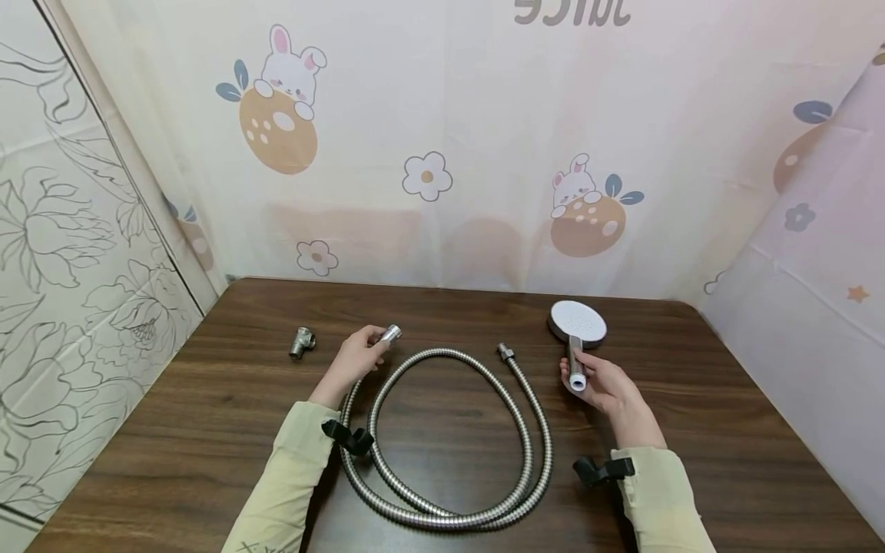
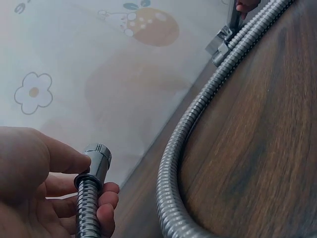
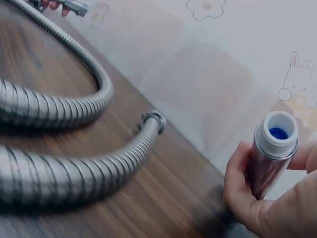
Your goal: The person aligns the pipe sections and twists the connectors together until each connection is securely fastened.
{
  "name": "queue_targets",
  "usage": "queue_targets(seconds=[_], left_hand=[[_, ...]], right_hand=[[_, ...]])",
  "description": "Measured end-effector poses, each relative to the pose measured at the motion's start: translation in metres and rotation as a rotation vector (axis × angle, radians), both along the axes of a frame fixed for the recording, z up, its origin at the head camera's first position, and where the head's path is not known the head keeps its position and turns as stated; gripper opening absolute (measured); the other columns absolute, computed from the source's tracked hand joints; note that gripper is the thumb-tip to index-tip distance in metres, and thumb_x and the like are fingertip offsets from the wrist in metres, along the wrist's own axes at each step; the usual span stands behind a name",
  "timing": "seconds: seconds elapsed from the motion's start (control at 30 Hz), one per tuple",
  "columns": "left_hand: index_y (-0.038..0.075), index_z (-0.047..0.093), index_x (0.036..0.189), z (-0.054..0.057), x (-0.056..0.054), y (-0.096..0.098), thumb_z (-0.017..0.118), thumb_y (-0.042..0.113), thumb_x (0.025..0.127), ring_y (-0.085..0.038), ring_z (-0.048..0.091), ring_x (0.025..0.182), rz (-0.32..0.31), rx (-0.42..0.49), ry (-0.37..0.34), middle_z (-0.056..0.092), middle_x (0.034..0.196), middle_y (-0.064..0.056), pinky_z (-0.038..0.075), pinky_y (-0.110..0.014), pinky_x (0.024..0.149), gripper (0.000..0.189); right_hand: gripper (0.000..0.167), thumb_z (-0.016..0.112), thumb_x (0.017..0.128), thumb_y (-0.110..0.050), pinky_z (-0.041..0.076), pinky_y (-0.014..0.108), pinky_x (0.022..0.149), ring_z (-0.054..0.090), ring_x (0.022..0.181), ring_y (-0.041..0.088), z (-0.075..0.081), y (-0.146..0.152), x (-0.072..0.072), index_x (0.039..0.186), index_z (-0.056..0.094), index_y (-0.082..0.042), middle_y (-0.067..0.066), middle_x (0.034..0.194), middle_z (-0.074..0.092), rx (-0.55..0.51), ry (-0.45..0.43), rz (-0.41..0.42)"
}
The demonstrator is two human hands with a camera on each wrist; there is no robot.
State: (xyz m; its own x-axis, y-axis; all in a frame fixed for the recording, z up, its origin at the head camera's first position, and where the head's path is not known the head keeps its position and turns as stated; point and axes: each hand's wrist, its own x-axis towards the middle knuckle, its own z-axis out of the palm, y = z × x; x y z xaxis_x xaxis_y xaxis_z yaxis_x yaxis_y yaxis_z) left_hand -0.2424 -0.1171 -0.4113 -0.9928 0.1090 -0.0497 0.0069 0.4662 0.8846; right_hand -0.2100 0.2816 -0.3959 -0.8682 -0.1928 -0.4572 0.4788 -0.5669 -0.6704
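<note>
A coiled metal shower hose point(image 1: 442, 522) lies on the table. My left hand point(image 1: 359, 355) holds one end of it, thumb and fingers round the chrome end fitting point(image 2: 99, 161), which points up in the left wrist view. The hose's other end, with a hex nut point(image 1: 506, 352), rests on the wood to the right of the coil. In my right hand point(image 1: 608, 384) is a shower head point(image 1: 579, 321), gripped by its handle. Its white spray face is turned up, and the threaded handle end point(image 3: 279, 134), blue inside, points toward me.
A small chrome tee-shaped fitting point(image 1: 302, 342) sits at the left on the dark wooden table point(image 1: 228, 430). Behind the table hangs a printed curtain point(image 1: 484, 115). Patterned panels stand at the left and right sides.
</note>
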Motion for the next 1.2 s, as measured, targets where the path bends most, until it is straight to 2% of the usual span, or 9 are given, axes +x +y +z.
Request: queue_targets(seconds=[0.17, 0.33, 0.4, 0.47, 0.6, 0.7, 0.93, 1.2], left_hand=[[0.004, 0.053, 0.12, 0.002, 0.001, 0.001, 0.052, 0.018, 0.092, -0.016, 0.057, 0.07, -0.009, 0.0, 0.001, 0.058, 0.102, -0.013, 0.049, -0.029, 0.061, 0.031], [0.004, 0.055, 0.116, 0.007, 0.003, 0.004, 0.052, 0.019, 0.092, -0.016, 0.056, 0.068, -0.013, 0.017, 0.0, 0.057, 0.097, -0.012, 0.049, -0.029, 0.061, 0.029], [0.003, 0.055, 0.114, 0.009, 0.005, 0.006, 0.052, 0.018, 0.092, -0.016, 0.057, 0.068, -0.018, 0.029, -0.008, 0.057, 0.095, -0.012, 0.049, -0.029, 0.061, 0.027], [0.002, 0.055, 0.112, 0.01, 0.007, 0.007, 0.053, 0.018, 0.091, -0.017, 0.056, 0.067, -0.026, 0.044, -0.019, 0.057, 0.094, -0.012, 0.049, -0.029, 0.061, 0.026], [0.002, 0.055, 0.111, 0.012, 0.01, 0.009, 0.053, 0.02, 0.092, -0.018, 0.057, 0.067, -0.038, 0.059, -0.037, 0.059, 0.095, -0.016, 0.049, -0.028, 0.062, 0.026], [0.003, 0.055, 0.111, 0.013, 0.011, 0.01, 0.052, 0.022, 0.092, -0.019, 0.057, 0.068, -0.049, 0.052, -0.035, 0.061, 0.097, -0.017, 0.049, -0.029, 0.062, 0.027], [0.004, 0.056, 0.109, 0.012, 0.012, 0.014, 0.051, 0.026, 0.093, -0.02, 0.055, 0.07, -0.06, 0.054, -0.047, 0.062, 0.092, -0.013, 0.048, -0.029, 0.064, 0.028], [0.003, 0.057, 0.103, 0.015, 0.014, 0.018, 0.048, 0.029, 0.094, -0.023, 0.054, 0.068, -0.089, 0.057, -0.042, 0.059, 0.084, -0.014, 0.046, -0.031, 0.061, 0.029]], right_hand=[[0.05, 0.042, 0.096, -0.015, 0.048, 0.026, 0.076, 0.057, 0.081, 0.016, 0.003, -0.01, 0.0, 0.137, 0.012, -0.011, 0.01, 0.09, 0.056, -0.024, 0.006, -0.017], [0.066, 0.043, 0.096, -0.013, 0.048, 0.025, 0.078, 0.058, 0.084, 0.014, 0.007, -0.019, -0.002, 0.143, -0.002, -0.011, 0.009, 0.092, 0.058, -0.023, 0.038, -0.021], [0.064, 0.043, 0.096, -0.012, 0.048, 0.024, 0.08, 0.059, 0.086, 0.014, 0.008, -0.022, -0.003, 0.143, 0.0, -0.008, 0.008, 0.093, 0.058, -0.001, 0.072, -0.01], [0.055, 0.042, 0.096, -0.01, 0.048, 0.025, 0.081, 0.059, 0.087, 0.013, 0.008, -0.026, -0.003, 0.14, 0.009, -0.003, 0.008, 0.092, 0.059, 0.029, 0.12, 0.009], [0.023, 0.039, 0.096, -0.007, 0.048, 0.026, 0.082, 0.06, 0.087, 0.014, 0.008, -0.033, -0.003, 0.117, 0.035, 0.002, 0.007, 0.09, 0.06, 0.065, 0.2, 0.035], [0.014, 0.038, 0.097, -0.007, 0.048, 0.027, 0.084, 0.06, 0.087, 0.014, 0.009, -0.039, -0.003, 0.109, 0.038, 0.0, 0.007, 0.09, 0.06, 0.103, 0.242, 0.045], [0.033, 0.04, 0.096, -0.008, 0.043, 0.034, 0.093, 0.06, 0.09, 0.014, 0.014, -0.052, -0.003, 0.124, 0.024, 0.0, 0.006, 0.095, 0.055, 0.22, 0.286, 0.027], [0.041, 0.041, 0.096, -0.006, 0.042, 0.036, 0.094, 0.06, 0.091, 0.015, 0.018, -0.063, -0.004, 0.13, 0.019, 0.0, 0.003, 0.096, 0.055, 0.237, 0.308, -0.002]])
